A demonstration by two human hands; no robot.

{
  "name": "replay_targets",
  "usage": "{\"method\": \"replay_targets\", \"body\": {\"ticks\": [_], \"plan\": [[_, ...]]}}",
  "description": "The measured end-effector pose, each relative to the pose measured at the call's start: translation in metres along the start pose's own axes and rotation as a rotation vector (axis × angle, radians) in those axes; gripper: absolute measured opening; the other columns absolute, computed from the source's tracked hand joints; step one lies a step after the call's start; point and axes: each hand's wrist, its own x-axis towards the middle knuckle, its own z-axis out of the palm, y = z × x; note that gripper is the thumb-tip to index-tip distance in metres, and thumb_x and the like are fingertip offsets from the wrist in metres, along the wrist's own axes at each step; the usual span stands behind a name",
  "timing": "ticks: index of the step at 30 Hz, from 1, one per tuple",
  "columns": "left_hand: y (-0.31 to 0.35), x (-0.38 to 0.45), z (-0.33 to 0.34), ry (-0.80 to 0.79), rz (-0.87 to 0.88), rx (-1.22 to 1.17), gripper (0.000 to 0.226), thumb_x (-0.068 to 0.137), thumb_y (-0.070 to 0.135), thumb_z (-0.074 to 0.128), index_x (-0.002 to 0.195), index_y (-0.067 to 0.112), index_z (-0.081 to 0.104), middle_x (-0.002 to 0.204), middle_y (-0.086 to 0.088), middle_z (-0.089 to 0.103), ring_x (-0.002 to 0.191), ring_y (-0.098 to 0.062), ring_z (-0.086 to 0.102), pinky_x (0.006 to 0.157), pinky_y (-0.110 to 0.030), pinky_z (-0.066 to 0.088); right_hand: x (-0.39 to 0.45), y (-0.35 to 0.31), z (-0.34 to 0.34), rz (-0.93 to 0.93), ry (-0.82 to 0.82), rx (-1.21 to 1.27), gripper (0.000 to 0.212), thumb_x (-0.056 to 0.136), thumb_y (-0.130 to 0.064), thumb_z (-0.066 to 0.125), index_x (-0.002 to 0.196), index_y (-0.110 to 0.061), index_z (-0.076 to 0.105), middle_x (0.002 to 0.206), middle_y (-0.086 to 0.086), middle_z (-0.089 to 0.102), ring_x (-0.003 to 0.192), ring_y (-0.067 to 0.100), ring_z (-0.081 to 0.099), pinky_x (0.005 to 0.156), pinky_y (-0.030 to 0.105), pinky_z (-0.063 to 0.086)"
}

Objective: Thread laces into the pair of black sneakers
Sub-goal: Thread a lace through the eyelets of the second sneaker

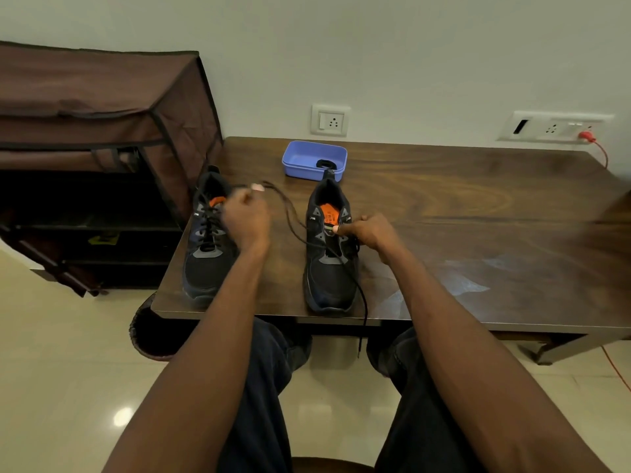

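A: Where do the sneakers sit?

B: Both on the table (444,213), toes toward the bottom of the frame. The left shoe (208,240) at centre-left looks fully laced. The right shoe (329,247), at centre, seems to have lace only through its lowest eyelets.

A: And the lace?

B: The lace (290,213) runs from the right shoe's lower eyelets up and leftward across the gap to the left hand (246,216), which pinches one end, drawn out above the left shoe. The other end trails down past the toe and hangs off the table edge.

A: The right hand?

B: The right hand (367,232) is curled against the shoe's right eyelet row; thumb and fingers touch the upper, but I cannot tell whether they pinch anything.

A: What does the next move turn on?

B: I judge the held end lies up-left of the open eyelets, so it must travel back rightward along the lace's slant. The right hand is nearer those eyelets.
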Motion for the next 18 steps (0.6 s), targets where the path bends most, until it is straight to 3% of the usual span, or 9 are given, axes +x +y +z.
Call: {"method": "replay_targets", "body": {"ticks": [4,7,11,14,16,18], "plan": [[0.002,-0.028,0.014,-0.840,0.169,0.336,0.024,0.093,0.019,0.065,0.072,0.006,0.066,0.063,-0.001,0.057,0.057,-0.009,0.050,0.055,-0.022,0.041,-0.001,-0.001,-0.001,0.000,-0.004,-0.011,0.031,0.076,-0.030,0.081,0.094,-0.008,0.067,0.082,0.003,0.065,0.069,0.011,0.057,0.056,0.023,0.040],[-0.001,-0.034,0.025,-1.118,0.273,0.605,0.027,0.088,0.024,0.071,0.064,0.014,0.064,0.067,0.000,0.058,0.063,-0.009,0.051,0.060,-0.024,0.040,-0.001,-0.002,-0.001,-0.005,0.011,-0.011,0.025,0.076,-0.027,0.080,0.091,-0.011,0.067,0.081,0.003,0.066,0.070,0.013,0.058,0.055,0.024,0.039],[-0.003,-0.029,0.024,-1.184,0.350,0.686,0.028,0.088,0.027,0.071,0.065,0.016,0.061,0.075,-0.003,0.061,0.071,-0.012,0.053,0.066,-0.028,0.043,-0.002,-0.003,-0.002,-0.006,0.007,-0.027,0.022,0.078,-0.027,0.078,0.089,-0.013,0.065,0.079,0.002,0.064,0.066,0.010,0.056,0.054,0.024,0.038],[-0.001,-0.031,0.023,-1.176,0.339,0.691,0.033,0.090,0.023,0.068,0.063,0.017,0.051,0.067,0.003,0.051,0.064,-0.010,0.047,0.061,-0.027,0.038,-0.003,-0.004,-0.001,0.002,-0.003,-0.017,0.028,0.077,-0.028,0.079,0.095,-0.010,0.067,0.084,0.005,0.067,0.066,0.010,0.059,0.053,0.022,0.038],[0.000,-0.031,0.024,-1.140,0.268,0.647,0.026,0.093,0.021,0.064,0.071,0.013,0.055,0.072,-0.001,0.055,0.067,-0.013,0.052,0.061,-0.026,0.042,-0.003,-0.003,-0.001,0.010,0.002,-0.007,0.036,0.077,-0.029,0.080,0.102,-0.005,0.068,0.092,0.008,0.070,0.070,0.011,0.061,0.053,0.023,0.039],[0.002,-0.027,0.021,-1.040,0.089,0.430,0.014,0.097,0.018,0.058,0.090,0.008,0.063,0.085,-0.007,0.063,0.072,-0.016,0.060,0.063,-0.027,0.053,-0.004,-0.004,-0.003,0.014,0.002,-0.007,0.040,0.078,-0.029,0.080,0.106,-0.003,0.068,0.097,0.008,0.071,0.071,0.010,0.060,0.053,0.023,0.038]]}}
